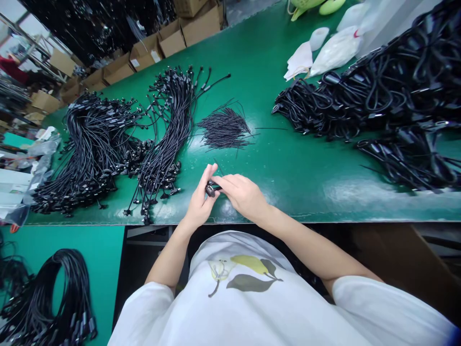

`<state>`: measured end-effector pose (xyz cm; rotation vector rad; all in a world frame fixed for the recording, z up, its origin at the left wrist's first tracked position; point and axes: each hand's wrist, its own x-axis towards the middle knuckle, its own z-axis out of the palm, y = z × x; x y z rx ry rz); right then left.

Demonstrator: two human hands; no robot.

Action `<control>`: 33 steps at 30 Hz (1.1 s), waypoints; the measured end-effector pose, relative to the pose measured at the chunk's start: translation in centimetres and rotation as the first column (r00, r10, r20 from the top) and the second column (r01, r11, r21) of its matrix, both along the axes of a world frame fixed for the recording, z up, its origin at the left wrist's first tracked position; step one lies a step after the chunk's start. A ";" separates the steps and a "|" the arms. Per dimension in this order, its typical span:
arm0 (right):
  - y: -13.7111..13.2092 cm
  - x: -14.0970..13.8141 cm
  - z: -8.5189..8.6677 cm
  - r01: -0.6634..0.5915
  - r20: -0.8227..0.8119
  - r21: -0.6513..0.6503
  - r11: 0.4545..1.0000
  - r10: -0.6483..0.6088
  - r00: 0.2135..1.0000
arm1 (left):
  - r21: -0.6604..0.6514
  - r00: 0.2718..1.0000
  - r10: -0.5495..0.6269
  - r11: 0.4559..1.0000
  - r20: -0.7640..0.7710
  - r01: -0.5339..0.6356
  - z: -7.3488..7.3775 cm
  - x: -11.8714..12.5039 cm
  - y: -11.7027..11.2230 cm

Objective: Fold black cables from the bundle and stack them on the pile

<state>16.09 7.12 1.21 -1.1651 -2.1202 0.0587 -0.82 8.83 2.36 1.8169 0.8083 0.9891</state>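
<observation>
My left hand [200,202] and my right hand [242,194] meet just above the front edge of the green table [288,163]. Together they pinch a small black coiled cable [210,189], with fingers of both hands closed on it. A thin black tie sticks up behind the fingers. A loose heap of thin black twist ties [225,129] lies a little beyond my hands.
Bundled black cables [95,151] and a second bunch [169,129] lie to the left. A large tangle of black cables [389,91] fills the right. White plastic bags [324,50] sit at the back, cardboard boxes [173,41] beyond. More cables [54,298] lie lower left.
</observation>
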 end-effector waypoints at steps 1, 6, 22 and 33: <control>-0.2 0.1 -0.1 -0.027 0.005 -0.017 1.000 0.027 1.000 | -0.038 0.999 -0.049 0.998 0.004 0.049 0.3 -0.2 0.0; -1.1 0.3 -0.4 -0.076 -0.011 -0.062 0.995 0.076 0.997 | -0.306 0.961 -0.267 0.911 0.071 0.275 1.9 -1.3 0.1; -1.4 4.5 -2.7 0.343 0.246 -0.311 0.886 -0.273 0.930 | -0.248 0.970 -0.076 0.969 -0.233 0.016 -2.6 2.7 -0.1; -3.4 34.1 -0.3 0.925 0.305 -0.344 0.164 -0.912 0.275 | -0.219 0.880 0.190 0.926 -0.435 -0.308 -4.4 -5.7 -0.5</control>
